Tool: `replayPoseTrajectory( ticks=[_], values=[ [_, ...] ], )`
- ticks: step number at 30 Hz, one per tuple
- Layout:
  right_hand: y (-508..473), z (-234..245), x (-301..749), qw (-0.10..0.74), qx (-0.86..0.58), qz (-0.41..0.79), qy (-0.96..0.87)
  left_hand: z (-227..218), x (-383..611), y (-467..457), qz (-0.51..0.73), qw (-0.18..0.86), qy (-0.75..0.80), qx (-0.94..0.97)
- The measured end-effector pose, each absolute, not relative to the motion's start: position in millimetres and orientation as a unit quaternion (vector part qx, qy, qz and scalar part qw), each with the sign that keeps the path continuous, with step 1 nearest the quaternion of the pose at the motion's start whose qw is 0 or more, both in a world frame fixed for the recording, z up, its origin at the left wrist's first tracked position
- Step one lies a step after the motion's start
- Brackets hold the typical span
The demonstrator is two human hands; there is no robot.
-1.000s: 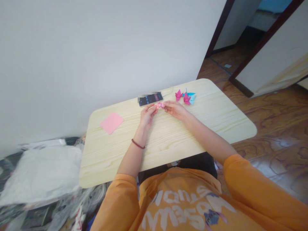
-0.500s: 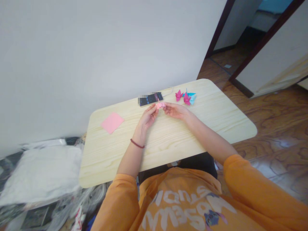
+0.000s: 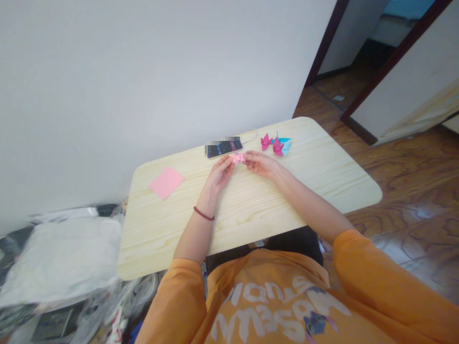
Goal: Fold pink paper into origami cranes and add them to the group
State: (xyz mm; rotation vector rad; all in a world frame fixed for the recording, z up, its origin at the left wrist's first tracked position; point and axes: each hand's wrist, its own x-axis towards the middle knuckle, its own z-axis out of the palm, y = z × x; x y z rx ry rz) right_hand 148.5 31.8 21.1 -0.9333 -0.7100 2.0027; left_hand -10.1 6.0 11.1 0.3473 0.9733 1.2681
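Note:
A small piece of folded pink paper (image 3: 237,158) is pinched between my left hand (image 3: 220,175) and my right hand (image 3: 260,165), with the fingertips of both on it. Its exact folded shape is partly hidden by my fingers. Just beyond my hands lies a black smartphone (image 3: 224,147) with part of its screen blurred. To the right stand two magenta origami cranes (image 3: 266,142) (image 3: 278,147) and a light blue origami crane (image 3: 285,146). A flat pink paper square (image 3: 167,183) lies left of my left hand.
Everything rests on a light wooden table (image 3: 251,212) with rounded corners, set against a white wall (image 3: 143,81). A thin white cable (image 3: 254,136) runs behind the phone. White bags (image 3: 60,260) are heaped at the lower left. Wooden floor (image 3: 412,177) and a doorway lie to the right.
My hands have shifted slightly, with the folded pink paper turning a little between my fingertips. The phone, cranes and pink square have not moved.

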Motion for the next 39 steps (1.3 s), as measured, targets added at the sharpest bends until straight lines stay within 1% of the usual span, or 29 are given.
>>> replayPoseTrajectory(
  ticks=[4,8,12,19,25,28,33,36,39],
  values=[
    [32,20,149,0.388,-0.347,0.812,-0.264,11,-10,6,0.563,0.692,0.426,0.154],
    [32,21,148,0.343,-0.312,0.851,-0.247,12,-9,6,0.559,0.704,0.416,0.139],
    [33,26,149,0.313,-0.318,0.865,-0.230,13,-8,6,0.556,0.719,0.399,0.120],
    [37,27,154,0.343,-0.326,0.852,-0.226,15,-10,7,0.560,0.709,0.413,0.110],
    [43,23,157,0.370,-0.343,0.843,-0.185,13,-17,7,0.548,0.707,0.401,0.197],
    [47,20,159,0.387,-0.371,0.820,-0.203,12,-19,7,0.547,0.681,0.416,0.252],
    [47,14,158,0.405,-0.422,0.767,-0.264,14,-16,4,0.574,0.595,0.450,0.338],
    [44,12,155,0.412,-0.441,0.743,-0.290,15,-14,3,0.564,0.587,0.451,0.365],
    [41,11,153,0.398,-0.447,0.737,-0.313,16,-12,1,0.540,0.609,0.452,0.364]
  ],
)
